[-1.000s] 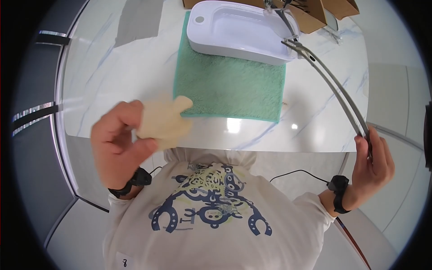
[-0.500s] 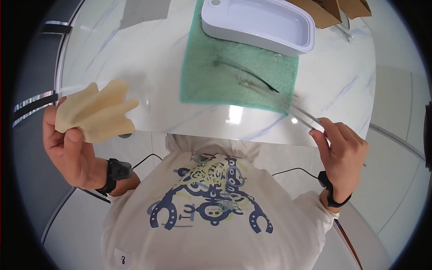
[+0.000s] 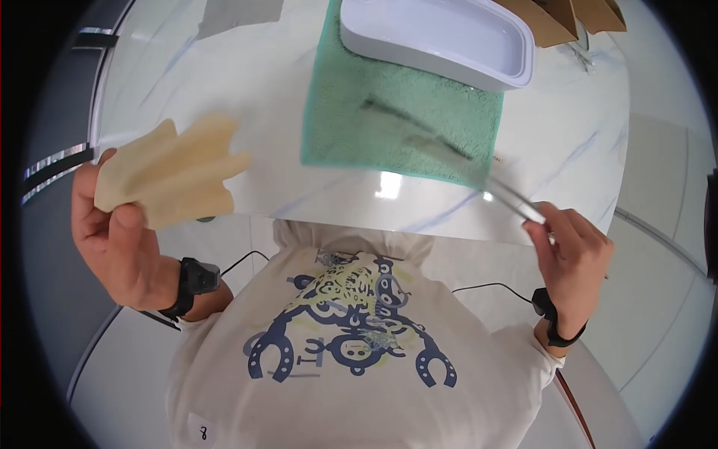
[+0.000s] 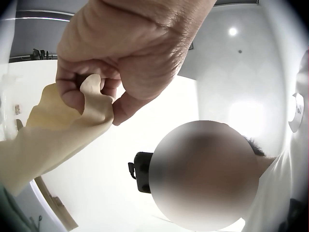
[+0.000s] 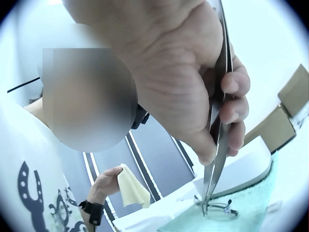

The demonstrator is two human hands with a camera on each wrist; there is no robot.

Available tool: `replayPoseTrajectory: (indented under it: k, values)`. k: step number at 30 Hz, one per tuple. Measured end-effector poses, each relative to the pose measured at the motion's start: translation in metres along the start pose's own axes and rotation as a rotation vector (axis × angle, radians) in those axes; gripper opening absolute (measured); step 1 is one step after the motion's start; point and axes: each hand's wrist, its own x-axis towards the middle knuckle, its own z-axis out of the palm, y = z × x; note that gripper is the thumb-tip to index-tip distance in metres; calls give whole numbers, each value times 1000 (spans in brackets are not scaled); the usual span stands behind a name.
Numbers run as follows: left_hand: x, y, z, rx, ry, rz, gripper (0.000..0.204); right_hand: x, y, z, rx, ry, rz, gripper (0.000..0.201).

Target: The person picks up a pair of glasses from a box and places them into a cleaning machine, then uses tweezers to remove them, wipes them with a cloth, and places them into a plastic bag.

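Note:
My left hand (image 3: 123,247) pinches a pale yellow cloth (image 3: 172,176) by one edge, and the cloth fans out over the table's left front; thumb and fingers grip it in the left wrist view, where the hand (image 4: 130,53) is above the cloth (image 4: 53,140). Long metal tweezers (image 3: 514,200) are held in my right hand (image 3: 574,258), pointing toward the green towel (image 3: 336,120). Blurred dark-framed glasses (image 3: 434,133) are over that towel. In the right wrist view the glasses (image 5: 227,208) are beside the tweezers' tips; whether the tips grip them I cannot tell.
A white basin (image 3: 441,37) stands on the towel's far part. Cardboard boxes (image 3: 542,21) and a small clear item (image 3: 581,58) are at the far right. A grey cloth (image 3: 235,16) lies at the far left.
The tweezers and glasses have come from the basin's right end down to the towel. My left hand has moved left, and its cloth has spread out. The basin looks free of the glasses.

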Motion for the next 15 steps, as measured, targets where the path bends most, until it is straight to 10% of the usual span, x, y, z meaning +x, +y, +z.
replayPoseTrajectory:
  k: [15]
  values:
    - [12, 6, 17, 67, 77, 13, 27, -10, 15, 13, 67, 77, 27, 26]
